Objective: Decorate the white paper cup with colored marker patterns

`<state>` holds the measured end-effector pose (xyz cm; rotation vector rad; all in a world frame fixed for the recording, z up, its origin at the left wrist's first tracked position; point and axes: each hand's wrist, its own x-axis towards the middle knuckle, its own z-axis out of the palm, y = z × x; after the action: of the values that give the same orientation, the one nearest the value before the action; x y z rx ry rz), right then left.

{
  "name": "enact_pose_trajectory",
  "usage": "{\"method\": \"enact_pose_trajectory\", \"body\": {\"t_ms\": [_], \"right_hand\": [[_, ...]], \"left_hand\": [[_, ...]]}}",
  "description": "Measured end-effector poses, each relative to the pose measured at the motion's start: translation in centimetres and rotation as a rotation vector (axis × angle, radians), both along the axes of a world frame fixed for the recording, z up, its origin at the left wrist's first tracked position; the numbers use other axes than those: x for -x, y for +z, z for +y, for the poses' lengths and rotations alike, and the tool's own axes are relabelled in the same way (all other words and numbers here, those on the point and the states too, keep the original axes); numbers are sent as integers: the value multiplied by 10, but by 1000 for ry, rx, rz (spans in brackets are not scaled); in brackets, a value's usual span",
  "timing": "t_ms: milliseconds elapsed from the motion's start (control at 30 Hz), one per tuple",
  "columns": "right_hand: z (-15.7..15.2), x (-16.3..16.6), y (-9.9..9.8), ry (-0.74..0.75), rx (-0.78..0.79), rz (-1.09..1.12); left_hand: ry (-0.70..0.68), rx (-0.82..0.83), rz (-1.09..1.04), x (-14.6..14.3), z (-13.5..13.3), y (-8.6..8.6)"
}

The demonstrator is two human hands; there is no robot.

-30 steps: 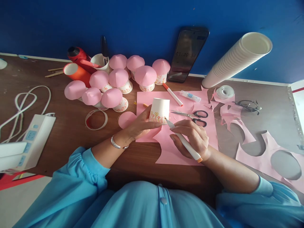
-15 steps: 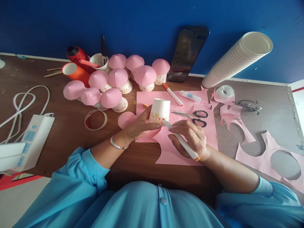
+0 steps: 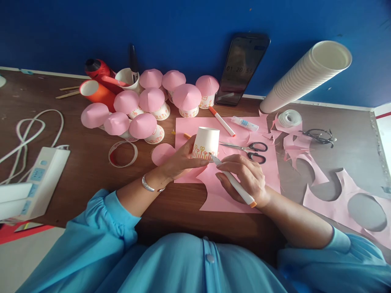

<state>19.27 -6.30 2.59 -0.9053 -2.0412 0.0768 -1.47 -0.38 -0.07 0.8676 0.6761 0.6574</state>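
One white paper cup is sitting in the grasp of the left hand, whose thumb is lying along the cup's lower edge and whose fingers are partly hiding behind it. The cup is occupying the space between the two hands, over a pink paper sheet, and its lower side is bearing drawn flowers and stems. The right hand is gripping a white marker in a writing hold — the orange end is pointing back toward the body, and the tip is meeting the flowered side near the lower edge.

Scissors are lying just right of the cup, blades pointing toward it. Beyond them, a small labelled bottle is lying on the sheet, and a second marker is lying across its far edge. A pink disc is lying left of the left hand. Nine cone-topped cups are standing farther back — a phone is leaning on the blue wall to their right
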Motion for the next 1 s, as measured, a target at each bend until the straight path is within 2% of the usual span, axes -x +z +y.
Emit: {"method": "enact_pose_trajectory", "body": {"t_ms": [1000], "right_hand": [[0, -1, -1, 0, 6, 0]], "left_hand": [[-11, 17, -46, 0, 1, -3]]}}
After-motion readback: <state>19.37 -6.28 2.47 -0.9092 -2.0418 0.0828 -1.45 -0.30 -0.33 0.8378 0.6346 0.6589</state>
